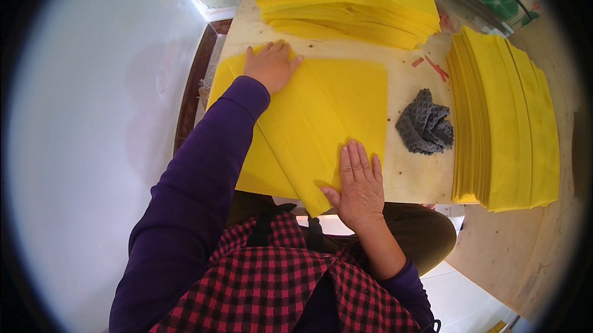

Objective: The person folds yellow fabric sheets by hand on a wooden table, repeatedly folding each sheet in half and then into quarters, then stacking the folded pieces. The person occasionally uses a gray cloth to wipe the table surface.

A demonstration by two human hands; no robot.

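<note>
A folded yellow fabric piece (302,129) lies slantwise on top of a flat yellow sheet (364,92) on the wooden table. Its near end juts past the table's front edge. My left hand (270,67) rests on its far end with the fingers spread. Near its closer end, my right hand (360,188) lies flat along the right edge, fingers straight and thumb out to the side. Neither hand grips anything; both press down on the yellow fabric.
A thick stack of yellow fabric (349,2) stands at the table's back. Another stack of folded yellow pieces (506,123) is at the right. Between it and the sheet sits a crumpled grey cloth (425,124), with red scraps (437,68) behind it. A white wall (92,135) borders the left.
</note>
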